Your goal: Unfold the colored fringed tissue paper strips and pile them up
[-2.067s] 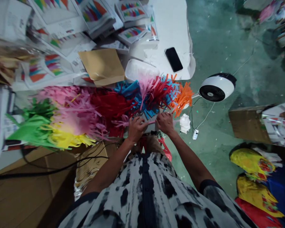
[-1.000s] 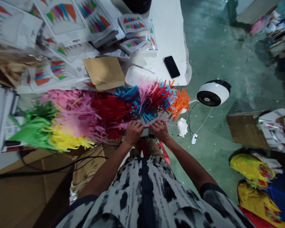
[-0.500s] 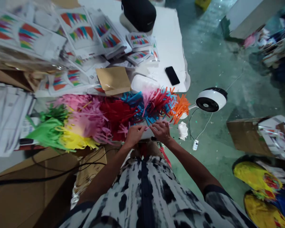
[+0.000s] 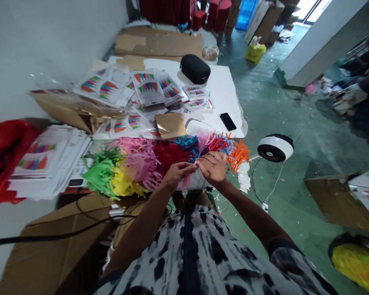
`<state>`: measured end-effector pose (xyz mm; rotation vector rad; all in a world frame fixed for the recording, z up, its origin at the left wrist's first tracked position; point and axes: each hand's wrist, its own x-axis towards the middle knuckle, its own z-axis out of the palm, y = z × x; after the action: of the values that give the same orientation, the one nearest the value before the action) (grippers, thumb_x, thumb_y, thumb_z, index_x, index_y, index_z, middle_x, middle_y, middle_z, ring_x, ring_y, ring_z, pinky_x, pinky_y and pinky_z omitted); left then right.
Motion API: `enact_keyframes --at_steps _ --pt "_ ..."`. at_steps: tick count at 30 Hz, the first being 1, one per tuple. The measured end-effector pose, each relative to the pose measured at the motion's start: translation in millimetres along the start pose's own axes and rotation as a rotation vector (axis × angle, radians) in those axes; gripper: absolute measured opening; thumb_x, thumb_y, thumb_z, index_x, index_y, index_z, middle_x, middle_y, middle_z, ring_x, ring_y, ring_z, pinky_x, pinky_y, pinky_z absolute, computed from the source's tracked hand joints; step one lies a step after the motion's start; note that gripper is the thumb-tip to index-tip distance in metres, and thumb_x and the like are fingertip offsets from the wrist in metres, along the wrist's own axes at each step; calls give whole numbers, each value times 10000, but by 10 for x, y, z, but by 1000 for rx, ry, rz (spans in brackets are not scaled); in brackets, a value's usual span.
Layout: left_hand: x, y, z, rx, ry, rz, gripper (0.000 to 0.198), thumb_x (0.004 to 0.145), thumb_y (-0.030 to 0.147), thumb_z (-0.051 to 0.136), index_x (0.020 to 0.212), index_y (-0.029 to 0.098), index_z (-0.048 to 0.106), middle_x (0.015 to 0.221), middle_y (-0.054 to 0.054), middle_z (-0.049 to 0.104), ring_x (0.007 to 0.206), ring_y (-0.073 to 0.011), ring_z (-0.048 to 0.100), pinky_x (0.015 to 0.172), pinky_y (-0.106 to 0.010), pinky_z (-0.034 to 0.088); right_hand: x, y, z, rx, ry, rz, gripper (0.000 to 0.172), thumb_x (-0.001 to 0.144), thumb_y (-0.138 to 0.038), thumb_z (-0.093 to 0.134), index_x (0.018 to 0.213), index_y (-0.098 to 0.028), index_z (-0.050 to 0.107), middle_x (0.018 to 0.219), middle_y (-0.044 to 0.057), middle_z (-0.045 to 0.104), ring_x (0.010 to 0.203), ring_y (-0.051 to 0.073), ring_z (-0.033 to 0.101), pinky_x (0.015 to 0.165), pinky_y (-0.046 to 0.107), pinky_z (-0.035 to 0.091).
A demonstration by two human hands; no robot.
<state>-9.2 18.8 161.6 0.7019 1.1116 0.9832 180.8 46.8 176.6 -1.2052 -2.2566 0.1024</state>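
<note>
A bank of fringed paper streamers (image 4: pixel 160 162) lies in a row in front of me, running green, yellow, pink, red, blue and orange. Over its right end, my left hand (image 4: pixel 178 174) pinches a thin pink paper strip (image 4: pixel 196 163) between finger and thumb. My right hand (image 4: pixel 213 167) comes in from the other side, its curled fingers meeting the same strip. Under both hands is a white object (image 4: pixel 197 182), mostly hidden by them and the fringe.
A white-topped table (image 4: pixel 224 92) holds stacks of printed sheets (image 4: pixel 147 88), a black phone (image 4: pixel 228 121) and a black case (image 4: pixel 195 69). A white fan (image 4: pixel 275 148) stands on the green floor to the right. Flattened cardboard (image 4: pixel 58 241) lies at lower left.
My view has tilted up and now takes in more of the far room. The fan and phone have shifted down the picture. Both hands have stayed together on the pink strip.
</note>
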Motion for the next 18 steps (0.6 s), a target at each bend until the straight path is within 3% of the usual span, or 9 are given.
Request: enact_keyframes --at_steps 4,9,14,18 --pt "-108 268 -1 1 -13 146 350 634 481 926 771 182 806 790 -42 753 690 -143 631 682 -265 510 221 -296 -120 448 64 269 260 1012 -404 614 890 -261 794 937 49 766 965 228 660 943 399 460" --pt "-163 528 25 5 -38 202 321 657 442 920 794 176 801 736 -14 733 642 -133 640 658 -270 513 444 -435 -211 895 129 396 265 917 -478 721 807 -244 777 897 20 763 866 197 691 860 342 536" --pt "-93 570 109 -153 94 338 328 675 436 926 858 190 810 826 -16 771 760 -148 697 775 -290 544 451 -488 -224 956 105 394 317 926 -524 702 1077 -258 782 1117 31 772 1043 198 694 949 337 533" --pt "28 638 164 -285 168 439 332 651 408 952 826 175 792 851 -23 779 830 -140 712 867 -290 540 320 -446 -86 846 3 313 305 959 -490 655 958 -211 777 934 14 766 866 179 688 824 295 532"
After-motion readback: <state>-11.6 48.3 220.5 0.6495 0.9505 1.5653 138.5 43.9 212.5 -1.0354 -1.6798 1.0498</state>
